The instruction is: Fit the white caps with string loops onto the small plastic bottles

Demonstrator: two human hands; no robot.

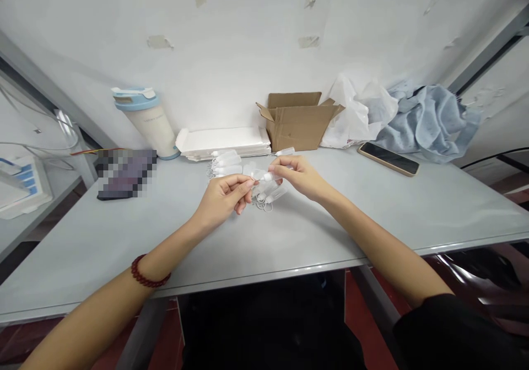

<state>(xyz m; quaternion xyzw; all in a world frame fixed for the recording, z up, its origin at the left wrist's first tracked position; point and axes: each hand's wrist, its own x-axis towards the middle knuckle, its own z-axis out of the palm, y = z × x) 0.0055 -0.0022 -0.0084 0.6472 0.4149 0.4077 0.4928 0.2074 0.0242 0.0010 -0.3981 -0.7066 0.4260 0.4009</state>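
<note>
My left hand (pixel 225 196) and my right hand (pixel 295 174) meet over the middle of the grey table (pixel 124 237). Both are closed in a pinch on one small clear plastic piece with a white cap (pixel 264 176), held between them just above the table. A pile of similar small white and clear pieces (pixel 226 163) lies right behind and under the hands. A dark red bead bracelet (pixel 146 273) sits on my left wrist.
A stack of flat white boxes (pixel 223 141) and an open cardboard box (pixel 297 119) stand at the back. A blue-lidded tumbler (pixel 149 119) is back left. A phone (pixel 388 159), a white plastic bag (pixel 355 113) and blue cloth (pixel 430 119) lie back right.
</note>
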